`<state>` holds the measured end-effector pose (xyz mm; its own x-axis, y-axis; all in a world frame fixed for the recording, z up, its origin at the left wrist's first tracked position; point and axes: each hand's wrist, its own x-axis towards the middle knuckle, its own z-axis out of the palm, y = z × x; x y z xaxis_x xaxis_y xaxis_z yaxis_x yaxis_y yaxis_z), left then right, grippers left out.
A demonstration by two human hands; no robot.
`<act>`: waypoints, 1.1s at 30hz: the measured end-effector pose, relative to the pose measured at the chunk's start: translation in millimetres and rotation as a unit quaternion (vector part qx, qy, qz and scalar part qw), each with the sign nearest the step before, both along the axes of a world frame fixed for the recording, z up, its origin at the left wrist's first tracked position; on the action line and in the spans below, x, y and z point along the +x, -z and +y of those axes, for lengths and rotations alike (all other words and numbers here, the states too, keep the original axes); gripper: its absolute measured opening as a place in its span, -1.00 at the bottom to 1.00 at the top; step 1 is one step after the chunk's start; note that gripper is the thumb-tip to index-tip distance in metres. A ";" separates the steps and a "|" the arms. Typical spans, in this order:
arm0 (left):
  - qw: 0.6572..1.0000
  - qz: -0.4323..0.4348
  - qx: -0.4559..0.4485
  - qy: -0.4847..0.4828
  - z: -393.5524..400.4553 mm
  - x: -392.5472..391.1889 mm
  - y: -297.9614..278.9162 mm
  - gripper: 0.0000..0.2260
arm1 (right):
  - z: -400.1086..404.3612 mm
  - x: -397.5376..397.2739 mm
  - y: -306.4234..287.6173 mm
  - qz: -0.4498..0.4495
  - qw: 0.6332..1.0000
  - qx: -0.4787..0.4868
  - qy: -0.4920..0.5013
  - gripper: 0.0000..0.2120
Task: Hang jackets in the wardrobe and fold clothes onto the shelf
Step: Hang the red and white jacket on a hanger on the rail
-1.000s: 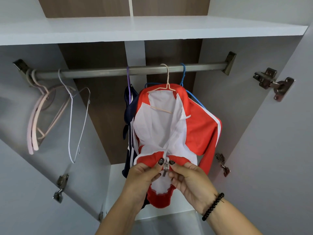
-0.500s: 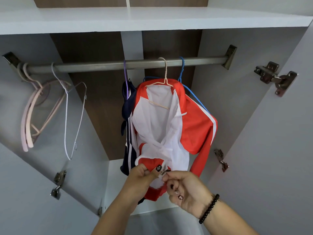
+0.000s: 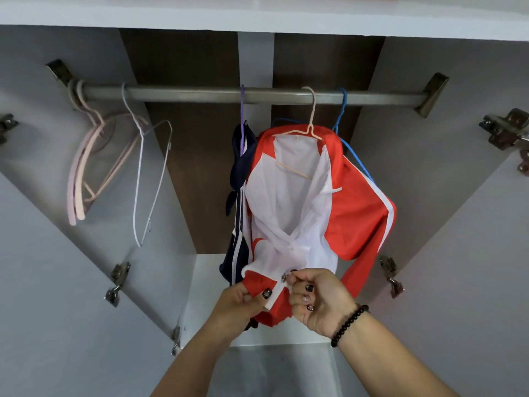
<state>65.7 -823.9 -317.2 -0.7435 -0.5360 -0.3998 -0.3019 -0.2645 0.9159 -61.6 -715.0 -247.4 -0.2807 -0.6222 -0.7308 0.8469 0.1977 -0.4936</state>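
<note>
1. We look up into an open wardrobe; a grey metal rail [image 3: 257,96] runs across it, and we place everything against that rail.
2. Hanging from the rail right of its middle, on a pale pink hanger [image 3: 310,121], is a red jacket [image 3: 357,202] with a white lining and white sleeve stripes. Its front is open, the lining showing.
3. Well below the rail, at the jacket's hem, our left hand [image 3: 243,302] grips the red fabric, thumb curled over the left hem corner.
4. Just right of it, our right hand [image 3: 317,299], a black bead bracelet [image 3: 347,325] at its wrist, pinches at the small metal zip pull [image 3: 283,278] with thumb and forefinger; the other fingers are curled in.
5. Left of the red jacket, touching it, a navy jacket [image 3: 239,196] with white stripes hangs from the rail on a purple hanger [image 3: 242,116].
6. A blue hanger [image 3: 342,110] hooks over the rail just right of the pink one; what it carries is hidden behind the red jacket.
7. Toward the rail's left end hang bare hangers — a white wire hanger [image 3: 140,167] and some pink ones [image 3: 83,167].
8. We judge the task partly done: two jackets are on the rail, the red one is being zipped, and no folded clothes are visible — the shelf's top surface is hidden from us.
</note>
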 end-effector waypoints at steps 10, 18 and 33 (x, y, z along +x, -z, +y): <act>0.997 -0.004 -0.015 -0.069 -18.9 29.4 33.2 -0.89 | -18.9 -4.0 -1.5 0.033 0.998 0.018 -0.040 -0.77; 0.995 -0.012 -0.032 -0.095 -34.8 34.0 28.4 -0.90 | -38.1 -11.6 -15.7 0.038 0.998 -0.002 -0.050 -0.80; 0.989 -0.036 0.005 -0.144 -36.4 29.6 17.9 -0.94 | -30.4 -55.0 -53.9 0.048 0.997 -0.045 0.031 -0.82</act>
